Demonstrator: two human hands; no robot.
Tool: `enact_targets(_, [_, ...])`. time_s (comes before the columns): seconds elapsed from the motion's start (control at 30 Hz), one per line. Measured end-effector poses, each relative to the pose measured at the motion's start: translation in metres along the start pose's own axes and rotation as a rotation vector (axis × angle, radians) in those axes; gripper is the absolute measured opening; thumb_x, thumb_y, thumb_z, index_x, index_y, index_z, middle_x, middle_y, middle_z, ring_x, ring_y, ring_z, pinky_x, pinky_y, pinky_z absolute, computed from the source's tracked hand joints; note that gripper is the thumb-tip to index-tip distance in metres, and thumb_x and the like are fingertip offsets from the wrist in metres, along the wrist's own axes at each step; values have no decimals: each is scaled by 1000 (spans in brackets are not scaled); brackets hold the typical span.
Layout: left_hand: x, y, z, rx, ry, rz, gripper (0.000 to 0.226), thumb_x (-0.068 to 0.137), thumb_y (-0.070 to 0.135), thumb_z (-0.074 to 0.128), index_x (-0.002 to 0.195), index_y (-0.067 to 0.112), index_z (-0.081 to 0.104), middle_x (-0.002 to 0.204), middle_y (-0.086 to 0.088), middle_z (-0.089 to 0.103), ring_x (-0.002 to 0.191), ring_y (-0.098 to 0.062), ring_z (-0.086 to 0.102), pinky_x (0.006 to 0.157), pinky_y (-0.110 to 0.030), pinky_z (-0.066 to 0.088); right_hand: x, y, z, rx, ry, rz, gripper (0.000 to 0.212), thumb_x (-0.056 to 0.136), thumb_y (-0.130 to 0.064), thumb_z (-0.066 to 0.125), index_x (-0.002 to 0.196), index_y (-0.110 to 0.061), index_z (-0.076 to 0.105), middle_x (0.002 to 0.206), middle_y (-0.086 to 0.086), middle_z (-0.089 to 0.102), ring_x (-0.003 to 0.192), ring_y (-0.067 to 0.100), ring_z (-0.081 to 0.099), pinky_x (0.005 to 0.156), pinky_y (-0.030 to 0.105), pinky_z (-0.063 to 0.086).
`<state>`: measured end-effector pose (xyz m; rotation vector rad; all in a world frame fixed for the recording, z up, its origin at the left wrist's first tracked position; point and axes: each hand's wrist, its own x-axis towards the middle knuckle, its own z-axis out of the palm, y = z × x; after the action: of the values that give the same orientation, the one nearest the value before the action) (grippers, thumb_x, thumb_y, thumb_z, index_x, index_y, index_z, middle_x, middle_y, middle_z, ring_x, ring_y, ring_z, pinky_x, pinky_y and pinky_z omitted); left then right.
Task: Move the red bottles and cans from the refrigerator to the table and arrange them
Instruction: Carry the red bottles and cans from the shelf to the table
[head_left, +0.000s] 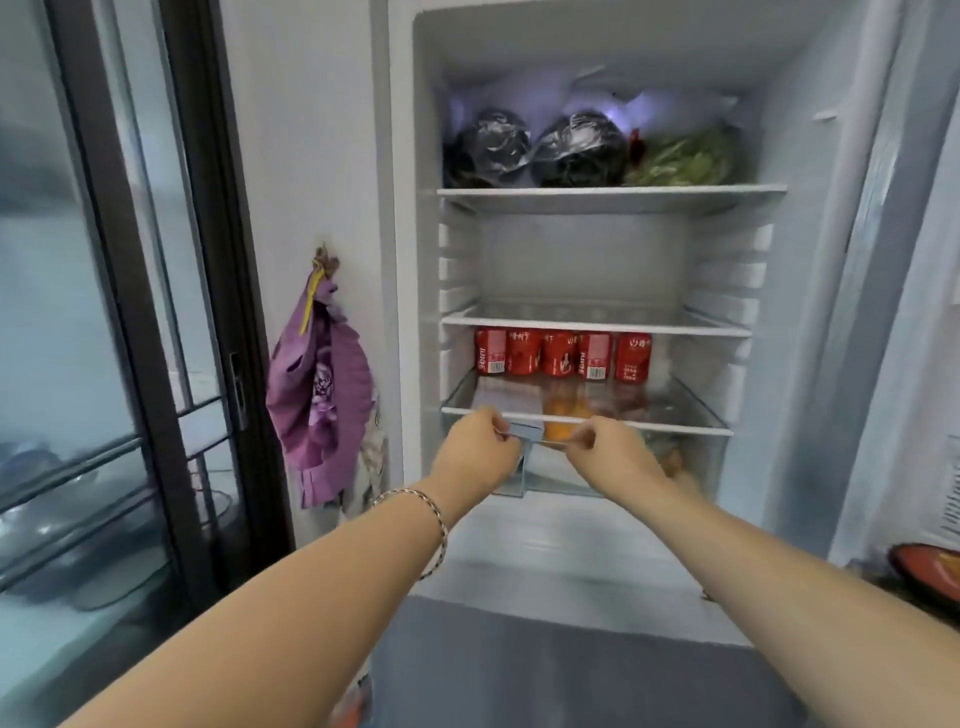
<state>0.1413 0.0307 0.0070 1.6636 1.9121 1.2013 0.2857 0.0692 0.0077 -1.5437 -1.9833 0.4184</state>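
The fridge is standing open, and five red cans are sitting upright in a row, touching side by side, at the back of the lowest glass shelf, towards its left and middle. The shelf above them is lying bare, and on the top one two dark bags are resting beside a bag of greens.

Both arms are reaching in below the cans. The left hand, with a bracelet on its wrist, is curling its fingers onto the pale top edge of the clear drawer just under the shelf's front rail. The right hand is pinching the same edge a little to the right, thumb and finger closed on it (the blur is hiding finer detail). Neither hand is touching a can. Something orange is showing through the glass between the hands.

A purple cloth is hanging on the wall left of the fridge, next to a dark-framed glass door.
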Motion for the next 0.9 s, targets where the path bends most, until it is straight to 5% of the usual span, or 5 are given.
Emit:
enact_targets(0.17, [104, -14, 48, -78, 22, 98, 34, 88, 11, 56, 122, 8, 53, 120, -9, 57, 95, -18, 55, 83, -26, 45, 86, 20, 38, 37, 206, 45, 25, 89, -20, 54, 112, -10, 60, 116, 7, 54, 103, 26, 55, 86, 41, 53])
enact_targets(0.3, [179, -22, 74, -40, -19, 96, 55, 87, 15, 60, 138, 14, 38, 145, -5, 30, 122, -23, 46, 100, -28, 38, 148, 34, 53, -16, 187, 32, 30, 88, -17, 57, 118, -11, 55, 121, 8, 53, 110, 25, 54, 92, 32, 43])
enact_targets(0.5, [296, -62, 97, 129, 10, -72, 86, 72, 39, 74, 144, 26, 27, 149, -16, 22, 133, -37, 33, 112, -44, 30, 245, 61, 72, -41, 102, 61, 47, 87, -22, 59, 130, -15, 44, 131, 14, 45, 119, 32, 49, 103, 39, 42])
enact_targets(0.7, [361, -68, 132, 182, 92, -76, 107, 62, 49, 80, 146, 40, 13, 153, -19, -19, 144, -34, -9, 118, -41, 8, 331, 70, 96, -42, 33, 23, 77, 85, -30, 63, 146, -33, 16, 142, 12, 22, 129, 33, 36, 109, 39, 35])
enact_targets(0.9, [393, -69, 147, 145, 286, -59, 112, 52, 53, 83, 141, 48, 16, 152, -19, -9, 138, -41, 6, 115, -50, 16, 371, 63, 113, -76, 34, 0, 90, 82, -28, 65, 145, -48, 3, 142, 24, 12, 129, 42, 27, 110, 47, 30])
